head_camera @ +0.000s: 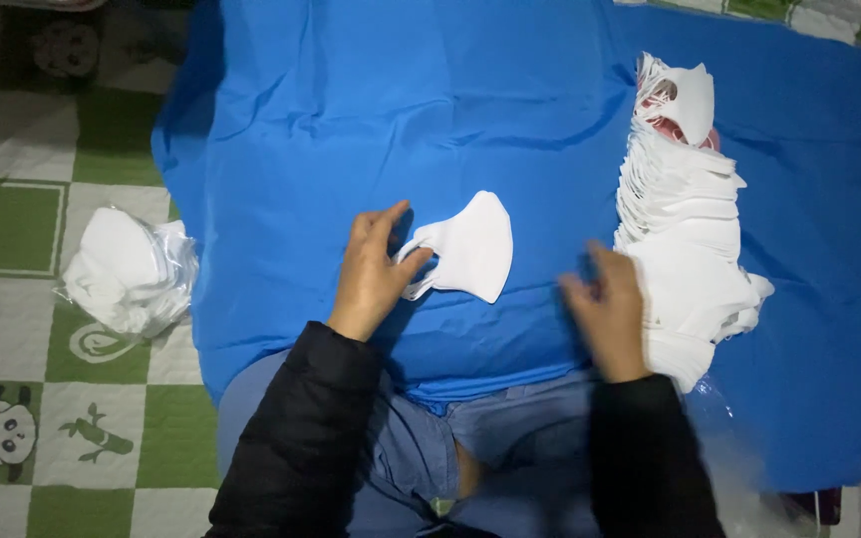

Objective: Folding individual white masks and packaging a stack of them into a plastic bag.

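The blue cloth [351, 120] covers the surface and the person's lap. At right on it, a long fanned stack of white masks [685, 219] runs from far to near. At left, on the green-and-white checked floor mat [12, 229], lies a clear plastic bag of masks [130, 269]; no label is legible. 1 white mask [470, 246] lies at centre: judged light, soft and easily creased, best gripped at the ear loop. The left hand [371, 274] pinches that loop. The right hand [605, 309] is blurred; its grip cannot be determined.

One loose white mask [470, 247]; one mask stack [685, 229]; one bagged bundle [130, 269]; one blue cloth [351, 120].
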